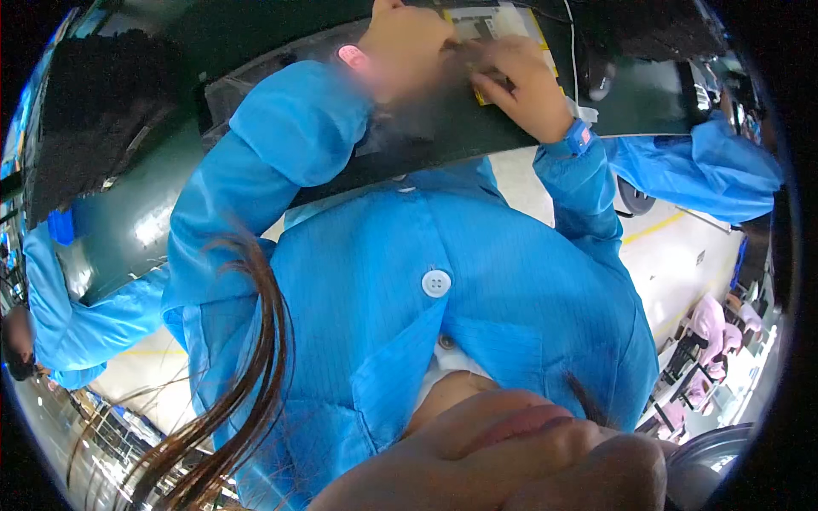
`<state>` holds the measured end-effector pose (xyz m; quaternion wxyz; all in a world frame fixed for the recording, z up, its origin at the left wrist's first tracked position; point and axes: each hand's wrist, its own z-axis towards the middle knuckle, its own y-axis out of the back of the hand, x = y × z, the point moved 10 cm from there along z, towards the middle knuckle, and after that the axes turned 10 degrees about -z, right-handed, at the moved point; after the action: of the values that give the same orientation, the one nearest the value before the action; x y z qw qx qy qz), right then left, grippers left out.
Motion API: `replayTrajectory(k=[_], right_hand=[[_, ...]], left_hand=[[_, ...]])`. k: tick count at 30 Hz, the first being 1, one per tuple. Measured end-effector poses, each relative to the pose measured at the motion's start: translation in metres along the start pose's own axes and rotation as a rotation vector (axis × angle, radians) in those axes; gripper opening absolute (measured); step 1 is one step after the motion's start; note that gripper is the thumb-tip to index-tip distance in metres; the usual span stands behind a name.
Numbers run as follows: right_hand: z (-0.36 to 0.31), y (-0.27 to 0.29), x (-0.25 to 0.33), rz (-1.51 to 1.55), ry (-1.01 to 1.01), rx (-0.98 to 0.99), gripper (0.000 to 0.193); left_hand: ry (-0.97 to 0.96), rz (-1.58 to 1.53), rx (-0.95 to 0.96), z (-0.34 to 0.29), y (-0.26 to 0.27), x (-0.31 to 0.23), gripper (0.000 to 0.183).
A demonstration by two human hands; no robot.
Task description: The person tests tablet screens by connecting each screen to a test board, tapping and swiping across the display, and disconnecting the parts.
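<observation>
Nearest to us is our own blue work smock [477, 281] with its white button [436, 284], and loose strands of brown hair [256, 375] hang across the lower left.

Beyond it our 2 sleeves reach up to a dark green work surface [648, 98] that fills the top of the view.

Our left hand [407, 38] rests with fingers bent on the edge of a thin yellow-edged card [494, 25], and whether it pinches the card or only steadies it we cannot tell.

Our right hand [521, 83], a blue wrist strap [579, 134] on it, presses curled fingertips down onto the same card, holding it flat rather than gripping it.

We judge the card to be light, thin and fairly stiff, likely to slide on the smooth surface, so it is best taken by its rim with 2 fingertips. It looks pale grey in the middle with a yellow border, largely hidden by both hands. It lies on the green surface at the far top centre, and a white cable [573, 51] runs just beside it.

Other people's blue sleeves [707, 166] show at the far right and left.
</observation>
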<state>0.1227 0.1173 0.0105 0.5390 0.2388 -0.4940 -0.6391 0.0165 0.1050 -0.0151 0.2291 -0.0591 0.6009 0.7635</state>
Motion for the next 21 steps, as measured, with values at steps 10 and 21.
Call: replayTrajectory(k=[10,21], right_hand=[[0.005,0.000,0.030,-0.144,0.071,0.043,0.024],[0.013,-0.002,0.029,-0.131,0.039,0.118,0.023]], left_hand=[[0.023,0.091,0.093,0.001,-0.003,-0.008,0.018],[-0.032,-0.027,-0.029,-0.007,0.036,-0.016,0.041]])
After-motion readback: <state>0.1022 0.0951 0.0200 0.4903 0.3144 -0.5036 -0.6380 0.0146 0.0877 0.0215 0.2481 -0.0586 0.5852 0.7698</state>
